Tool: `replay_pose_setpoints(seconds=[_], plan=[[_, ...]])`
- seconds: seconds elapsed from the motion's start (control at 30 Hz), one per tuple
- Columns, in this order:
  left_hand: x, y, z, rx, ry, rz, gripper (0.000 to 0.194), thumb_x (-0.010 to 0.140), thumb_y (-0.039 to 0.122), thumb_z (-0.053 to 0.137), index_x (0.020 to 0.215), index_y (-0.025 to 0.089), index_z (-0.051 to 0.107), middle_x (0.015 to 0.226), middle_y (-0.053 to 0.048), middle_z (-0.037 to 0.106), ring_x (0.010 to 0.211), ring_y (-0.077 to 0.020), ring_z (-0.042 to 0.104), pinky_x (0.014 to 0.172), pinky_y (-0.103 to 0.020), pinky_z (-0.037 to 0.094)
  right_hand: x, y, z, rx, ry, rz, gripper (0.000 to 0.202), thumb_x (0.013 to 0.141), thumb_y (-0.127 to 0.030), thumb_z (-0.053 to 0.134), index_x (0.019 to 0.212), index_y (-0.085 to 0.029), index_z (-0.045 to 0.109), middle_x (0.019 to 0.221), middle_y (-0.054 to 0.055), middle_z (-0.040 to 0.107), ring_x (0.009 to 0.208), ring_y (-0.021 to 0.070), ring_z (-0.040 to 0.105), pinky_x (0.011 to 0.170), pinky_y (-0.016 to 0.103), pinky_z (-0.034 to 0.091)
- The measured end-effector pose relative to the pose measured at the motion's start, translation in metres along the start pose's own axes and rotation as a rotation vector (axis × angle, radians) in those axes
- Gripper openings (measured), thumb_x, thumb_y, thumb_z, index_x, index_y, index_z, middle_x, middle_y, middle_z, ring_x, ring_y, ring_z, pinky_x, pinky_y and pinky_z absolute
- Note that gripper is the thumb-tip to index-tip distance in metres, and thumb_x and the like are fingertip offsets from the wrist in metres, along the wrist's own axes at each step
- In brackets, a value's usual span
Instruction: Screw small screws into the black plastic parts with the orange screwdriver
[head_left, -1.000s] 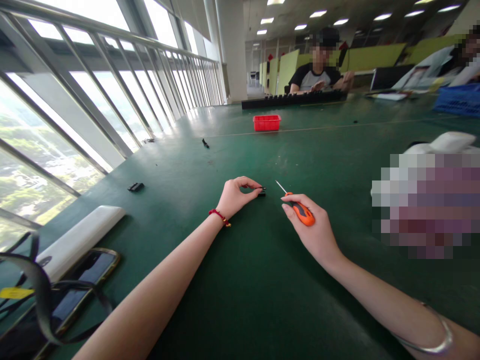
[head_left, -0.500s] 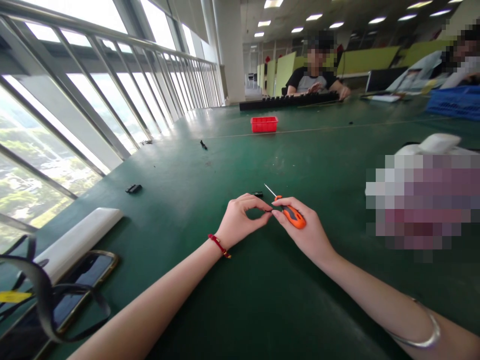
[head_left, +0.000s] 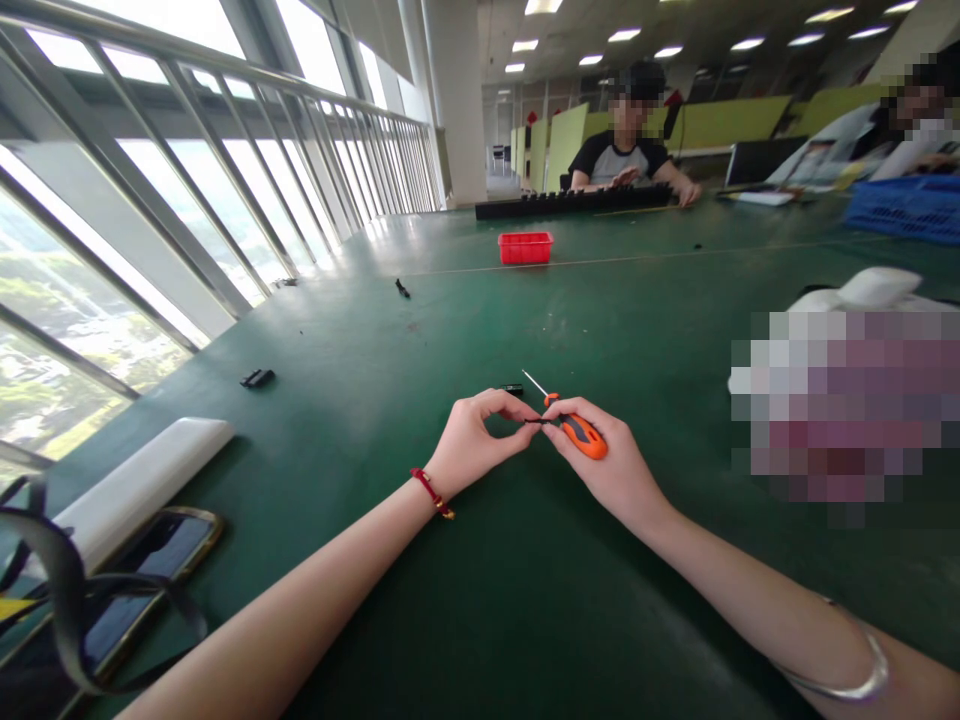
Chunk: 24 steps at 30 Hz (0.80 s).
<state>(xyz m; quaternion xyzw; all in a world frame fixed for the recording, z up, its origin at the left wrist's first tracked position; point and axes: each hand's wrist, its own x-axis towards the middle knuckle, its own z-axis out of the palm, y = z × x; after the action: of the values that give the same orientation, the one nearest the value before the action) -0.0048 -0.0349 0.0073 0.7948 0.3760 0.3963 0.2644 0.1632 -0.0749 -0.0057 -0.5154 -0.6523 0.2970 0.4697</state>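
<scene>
Three small dark pieces lay on the green table (head_left: 420,600) left to centre, plus one held. All places are off the red bin (head_left: 526,248).

Far left and nearer than bin: flat black strap (head_left: 71,580) looped over a glossy phone (head_left: 172,545), beside a smooth white bar (head_left: 157,475) with rounded edges. Left of bin, nearer: black block (head_left: 257,379), matt, hard-edged. Just left of bin, slightly nearer: thin, irregular clip (head_left: 403,289).

Left hand (head_left: 476,440), nearer than bin: thumb and forefinger pinched on one end of the part (head_left: 534,421), rest of hand loosely curled. Part was slim, dark, straight, directly nearer than bin; looked like hard plastic, too small to be sure. Second block (head_left: 513,389) sat on the table between bin and part, partly behind the fingers.

Right hand (head_left: 615,465), nearer and right of bin: thumb and forefinger closed at the part's other end, driver (head_left: 583,436) tucked in the same grip. Driver: bulbous orange-and-grey handle, thin metal shaft pointing up-left, tip touching nothing.

Status: part picked up and under both sets of fingertips, apart from second block. No fastening under way with driver. Any finished joint: can't tell. Work looked early or mid-stage, my read.
</scene>
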Motion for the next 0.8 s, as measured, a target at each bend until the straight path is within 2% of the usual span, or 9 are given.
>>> replay_pose_setpoints(seconds=[0.27,0.43,0.57,0.7,0.8], plan=[[0.002,-0.003,-0.001,0.034,-0.002,0.084,0.008,0.077,0.022,0.066,0.083,0.018,0.068,0.086,-0.003,0.07,0.083,-0.0151,0.063,0.08,-0.029,0.049,0.001,0.002,0.0,0.052,0.019,0.046,0.018,0.08,-0.036,0.058,0.085,-0.019,0.058,0.076,-0.001,0.057,0.053,0.0093,0.046,0.053,0.024,0.037],[0.0,-0.003,0.001,0.062,-0.004,0.062,0.005,0.075,0.019,0.066,0.079,0.017,0.068,0.082,-0.002,0.07,0.079,-0.0149,0.063,0.077,-0.028,0.049,0.001,0.001,0.0,0.028,0.003,0.042,0.018,0.08,-0.036,0.058,0.086,-0.019,0.06,0.077,0.0,0.058,0.053,0.0092,0.047,0.053,0.024,0.037],[0.001,-0.004,-0.002,0.066,0.049,0.036,0.004,0.074,0.018,0.066,0.078,0.017,0.067,0.081,-0.002,0.07,0.079,-0.0148,0.063,0.078,-0.028,0.05,0.001,0.001,-0.001,0.042,0.053,0.081,0.021,0.08,-0.038,0.057,0.088,-0.019,0.061,0.076,0.0,0.058,0.054,0.0103,0.048,0.053,0.025,0.038],[0.008,-0.012,-0.011,0.108,0.144,-0.01,0.004,0.074,0.021,0.064,0.076,0.018,0.067,0.095,-0.004,0.07,0.093,-0.0181,0.063,0.091,-0.035,0.047,0.002,0.0,-0.001,0.079,0.067,0.116,0.024,0.081,-0.041,0.056,0.087,-0.019,0.062,0.069,0.0,0.056,0.053,0.0118,0.049,0.053,0.026,0.04],[0.015,-0.022,-0.013,0.179,0.106,-0.093,0.006,0.073,0.023,0.065,0.075,0.019,0.069,0.107,-0.005,0.068,0.101,-0.0213,0.062,0.097,-0.04,0.044,0.001,0.0,-0.001,0.087,0.056,0.111,0.024,0.081,-0.041,0.056,0.086,-0.019,0.062,0.066,0.0,0.055,0.053,0.0119,0.049,0.051,0.025,0.04]])
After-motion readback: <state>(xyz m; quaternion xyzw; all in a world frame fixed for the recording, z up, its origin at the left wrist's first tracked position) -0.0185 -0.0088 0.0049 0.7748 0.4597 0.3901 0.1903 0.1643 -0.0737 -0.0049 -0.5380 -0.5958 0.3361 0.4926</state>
